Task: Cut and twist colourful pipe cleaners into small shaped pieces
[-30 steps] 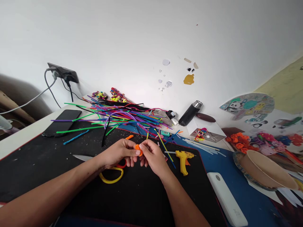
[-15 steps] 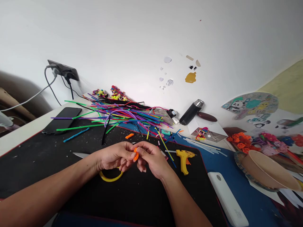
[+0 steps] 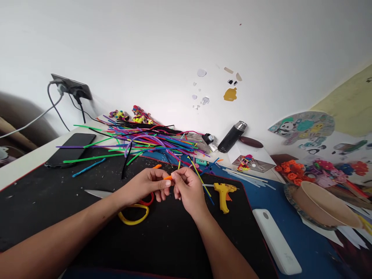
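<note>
My left hand (image 3: 145, 186) and my right hand (image 3: 187, 188) meet above the black mat (image 3: 58, 197), both pinching a short orange pipe cleaner piece (image 3: 167, 178) between thumb and fingertips. Only a small stub of the orange piece shows between the fingers. Under my left hand lie scissors (image 3: 132, 211) with yellow and red handles, their blade pointing left. A second short orange piece (image 3: 157, 166) lies on the mat just beyond my hands.
A pile of coloured pipe cleaners (image 3: 145, 141) lies at the back. A yellow glue gun (image 3: 223, 192) rests right of my hands, a white power bank (image 3: 276, 241) farther right. A phone (image 3: 71, 149), a black flask (image 3: 231, 136) and a paper bowl (image 3: 325, 201) stand around.
The orange piece was a curled loop between my fingers; now only a short stub shows. My hands have shifted slightly up and the view has drifted a little.
</note>
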Available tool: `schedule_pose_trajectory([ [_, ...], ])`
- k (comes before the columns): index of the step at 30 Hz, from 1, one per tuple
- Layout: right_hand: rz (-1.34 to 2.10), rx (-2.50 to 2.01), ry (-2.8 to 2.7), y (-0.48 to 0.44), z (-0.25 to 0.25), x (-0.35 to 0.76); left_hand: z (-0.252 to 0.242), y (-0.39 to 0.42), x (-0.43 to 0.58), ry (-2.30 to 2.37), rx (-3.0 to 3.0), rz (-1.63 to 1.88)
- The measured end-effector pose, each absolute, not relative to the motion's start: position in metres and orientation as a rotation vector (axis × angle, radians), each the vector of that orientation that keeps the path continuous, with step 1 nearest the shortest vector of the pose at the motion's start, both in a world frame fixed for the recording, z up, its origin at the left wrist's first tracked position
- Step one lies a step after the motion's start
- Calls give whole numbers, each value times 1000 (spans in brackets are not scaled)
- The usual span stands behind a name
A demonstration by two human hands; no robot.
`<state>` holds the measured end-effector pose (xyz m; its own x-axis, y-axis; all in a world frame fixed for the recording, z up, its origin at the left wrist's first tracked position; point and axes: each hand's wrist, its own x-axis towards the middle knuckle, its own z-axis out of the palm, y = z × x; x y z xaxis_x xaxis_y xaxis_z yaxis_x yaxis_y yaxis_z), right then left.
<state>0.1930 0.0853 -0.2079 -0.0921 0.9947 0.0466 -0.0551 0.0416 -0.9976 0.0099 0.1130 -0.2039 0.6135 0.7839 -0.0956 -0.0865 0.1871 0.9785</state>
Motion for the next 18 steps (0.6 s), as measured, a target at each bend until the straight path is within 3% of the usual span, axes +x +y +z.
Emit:
schedule_pose_trajectory([
  [18,1241,-1136,-1388,86,-208,195,-206,105,10,882,1727,769],
])
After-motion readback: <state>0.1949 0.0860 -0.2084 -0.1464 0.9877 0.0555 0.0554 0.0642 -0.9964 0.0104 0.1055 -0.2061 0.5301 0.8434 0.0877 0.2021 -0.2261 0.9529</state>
